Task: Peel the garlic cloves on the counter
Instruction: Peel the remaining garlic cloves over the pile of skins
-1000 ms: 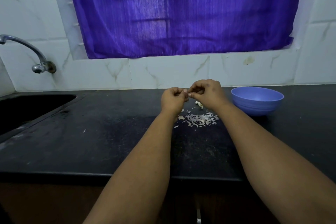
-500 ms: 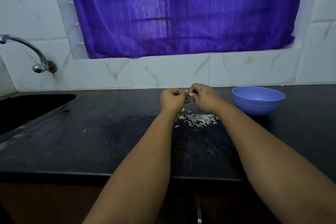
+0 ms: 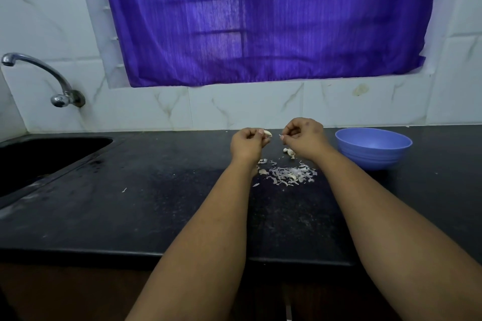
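Observation:
My left hand (image 3: 249, 142) pinches a pale garlic clove (image 3: 267, 134) between thumb and fingers, held above the black counter (image 3: 156, 203). A short gap away, my right hand (image 3: 303, 137) has its fingers curled and pinches a small scrap of garlic skin (image 3: 281, 135) at the fingertips. Under the right hand lie a few unpeeled garlic cloves (image 3: 289, 151) on the counter. A heap of loose garlic skins (image 3: 289, 176) is spread on the counter just in front of both hands.
A blue plastic bowl (image 3: 373, 147) stands to the right of my right hand. A dark sink (image 3: 39, 156) with a metal tap (image 3: 39, 78) is at the left. A tiled wall and a purple curtain (image 3: 260, 21) close the back.
My hands were joined on the clove and have pulled apart. The left keeps the clove; the right has come away with a scrap of skin.

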`<state>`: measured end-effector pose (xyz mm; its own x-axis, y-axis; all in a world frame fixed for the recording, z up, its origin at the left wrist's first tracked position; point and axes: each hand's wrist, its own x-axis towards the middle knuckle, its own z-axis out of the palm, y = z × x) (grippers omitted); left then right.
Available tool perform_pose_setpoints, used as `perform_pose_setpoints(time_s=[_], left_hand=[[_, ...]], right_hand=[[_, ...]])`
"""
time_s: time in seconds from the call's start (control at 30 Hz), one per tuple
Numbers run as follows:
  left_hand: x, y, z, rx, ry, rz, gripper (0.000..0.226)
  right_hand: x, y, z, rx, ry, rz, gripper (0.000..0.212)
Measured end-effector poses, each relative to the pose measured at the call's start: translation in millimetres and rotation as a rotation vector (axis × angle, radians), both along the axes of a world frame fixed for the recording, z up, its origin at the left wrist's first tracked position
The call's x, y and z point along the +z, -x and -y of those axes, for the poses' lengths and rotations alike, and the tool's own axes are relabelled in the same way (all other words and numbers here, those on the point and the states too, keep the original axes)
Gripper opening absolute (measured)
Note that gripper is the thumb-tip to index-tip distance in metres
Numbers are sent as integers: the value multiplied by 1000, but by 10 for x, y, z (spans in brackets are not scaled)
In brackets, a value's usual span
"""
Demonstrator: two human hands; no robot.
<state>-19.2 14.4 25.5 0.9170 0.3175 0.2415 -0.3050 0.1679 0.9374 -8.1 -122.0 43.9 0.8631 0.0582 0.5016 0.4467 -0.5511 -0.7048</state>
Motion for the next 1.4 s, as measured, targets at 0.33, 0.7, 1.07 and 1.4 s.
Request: perform_pose_setpoints(time_s=[0.33,0.7,1.07,1.4], left_hand=[[-19,35,32,11,-162,58,15],[-24,45,55,40,-234,107,14],[52,115,45,-259,105,31,8],[98,142,-17,-313,214,-83,16]], right_hand=[[31,34,-18,71,-115,-89,28],[-2,22,-32,129,-107,-21,12],[33,22,68,162,-92,-43,8],[44,39,82,276,-70,-81,4]])
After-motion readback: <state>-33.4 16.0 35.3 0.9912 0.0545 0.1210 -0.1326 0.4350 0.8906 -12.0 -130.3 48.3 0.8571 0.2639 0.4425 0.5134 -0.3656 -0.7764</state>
